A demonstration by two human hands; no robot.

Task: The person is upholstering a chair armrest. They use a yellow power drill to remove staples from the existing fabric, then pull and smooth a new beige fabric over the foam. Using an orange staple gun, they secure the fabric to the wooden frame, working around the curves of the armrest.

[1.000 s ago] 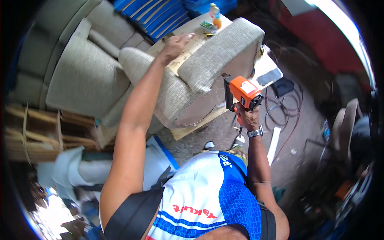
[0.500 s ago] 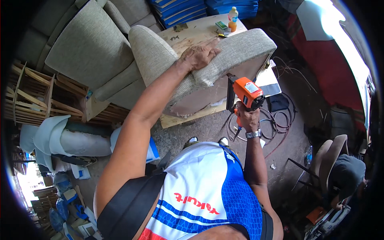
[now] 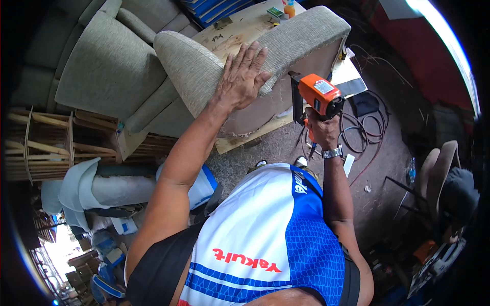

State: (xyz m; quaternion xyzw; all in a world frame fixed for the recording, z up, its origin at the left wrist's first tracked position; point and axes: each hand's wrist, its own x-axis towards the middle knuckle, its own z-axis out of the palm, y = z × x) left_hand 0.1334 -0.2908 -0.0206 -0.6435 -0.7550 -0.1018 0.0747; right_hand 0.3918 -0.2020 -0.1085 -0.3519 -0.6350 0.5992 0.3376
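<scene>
An L-shaped cushioned piece in grey woven fabric [image 3: 301, 38] lies on a wooden worktable [image 3: 237, 33], its pale underside facing me. On the inner corner of that fabric my left hand [image 3: 240, 76] rests flat, fingers stretched and slightly spread. My right hand [image 3: 325, 130] is wrapped round the handle of an orange and black pneumatic staple gun [image 3: 319, 92]. The gun's nose is close to the lower edge of the fabric; whether it touches I cannot tell. A hose leads away from below the gun.
Coiled hoses [image 3: 365, 132] lie on the floor to the right. A bottle of orange liquid [image 3: 289, 9] and a small green box [image 3: 275, 12] stand on the table's far side. Grey sofa parts [image 3: 109, 61] and wooden frames [image 3: 48, 143] crowd the left. A person's cap [image 3: 459, 191] shows at right.
My left hand has shifted left and nearer, opening flat over the fabric corner. The staple gun stays in my right hand beside the lower edge. The whole view has shifted a little.
</scene>
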